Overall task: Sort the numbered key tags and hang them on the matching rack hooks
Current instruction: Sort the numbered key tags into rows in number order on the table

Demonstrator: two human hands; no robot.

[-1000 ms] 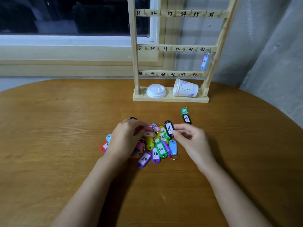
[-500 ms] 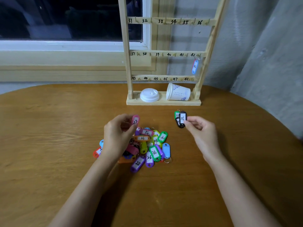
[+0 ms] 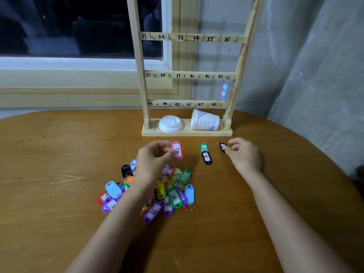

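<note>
A heap of coloured numbered key tags (image 3: 169, 192) lies on the round wooden table (image 3: 59, 154). My left hand (image 3: 153, 160) pinches a pink tag (image 3: 176, 150) lifted above the heap's far edge. My right hand (image 3: 243, 154) pinches a black tag (image 3: 222, 147) low over the table, right of a green tag (image 3: 204, 147) and a black tag marked 33 (image 3: 206, 158) lying together. The wooden rack (image 3: 187, 75) stands behind, with rows numbered 31 to 48. One pink tag (image 3: 224, 90) hangs under hook 42.
On the rack's base lie a white cup lid (image 3: 170, 124) and a tipped paper cup (image 3: 204, 120). A window and its sill run behind on the left. A grey wall closes the right side.
My right hand carried the black tag from the heap out to the right, past the green and black pair. My left hand lifted a pink tag up off the heap.
</note>
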